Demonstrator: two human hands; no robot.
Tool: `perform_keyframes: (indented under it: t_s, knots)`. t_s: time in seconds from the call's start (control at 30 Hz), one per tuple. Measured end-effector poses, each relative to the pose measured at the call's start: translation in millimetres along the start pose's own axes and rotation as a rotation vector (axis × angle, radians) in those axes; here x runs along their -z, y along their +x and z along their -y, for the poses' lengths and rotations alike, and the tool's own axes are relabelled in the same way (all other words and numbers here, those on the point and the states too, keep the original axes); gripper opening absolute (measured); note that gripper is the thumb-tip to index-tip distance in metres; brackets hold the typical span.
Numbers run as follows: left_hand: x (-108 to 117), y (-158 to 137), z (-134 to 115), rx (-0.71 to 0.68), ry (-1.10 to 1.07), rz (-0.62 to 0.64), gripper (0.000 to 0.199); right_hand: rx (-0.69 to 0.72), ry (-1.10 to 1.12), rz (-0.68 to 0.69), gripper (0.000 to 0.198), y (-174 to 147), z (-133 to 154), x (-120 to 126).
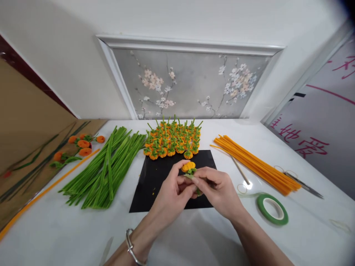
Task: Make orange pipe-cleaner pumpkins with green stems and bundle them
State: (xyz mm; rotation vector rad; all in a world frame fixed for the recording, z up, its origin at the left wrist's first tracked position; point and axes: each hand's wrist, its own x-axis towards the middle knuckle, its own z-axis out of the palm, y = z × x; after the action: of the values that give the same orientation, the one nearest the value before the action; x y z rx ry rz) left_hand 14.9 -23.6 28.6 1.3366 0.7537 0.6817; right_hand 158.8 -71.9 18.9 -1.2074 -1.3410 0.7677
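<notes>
Over the black mat (149, 184), my left hand (170, 192) pinches a small orange chenille flower (188, 167) by the green part under its head. My right hand (219, 188) is closed at the same green stem, its thumb and forefinger pressed on a pale green strip (189, 176) that looks like floral tape. The fingers partly hide the stem and the strip. Just beyond the mat, many similar orange flowers (172, 142) stand head down in rows, their green stems pointing up.
Left of the mat lie green chenille stems (108, 170) and finished orange flowers (84, 144). To the right are orange chenille stems (255, 164), scissors (305, 184), a thin stick (240, 170) and a roll of green floral tape (284, 218). A framed blossom picture (194, 81) backs the table.
</notes>
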Motion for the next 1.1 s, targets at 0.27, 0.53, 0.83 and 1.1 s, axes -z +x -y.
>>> perform_keyframes:
  t_s: [0.27,0.53,0.83,1.1]
  knots:
    - [18.7,-3.1,1.4,-0.293,0.349,-0.120,0.037,-0.090,-0.072,0.058,0.020,-0.8,1.7,1.5]
    - [10.5,-3.0,0.3,-0.148,0.057,-0.085,0.018,-0.046,-0.162,-0.036,0.019,-3.3,1.3,1.7]
    - [8.6,-4.9,-2.6,-0.127,0.030,-0.089,0.021,0.331,-0.360,-0.091,0.016,-3.1,3.8,2.4]
    - [7.9,-6.7,-1.6,-0.102,0.019,-0.080,0.019,0.403,-0.443,-0.044,0.021,-4.2,4.4,-0.8]
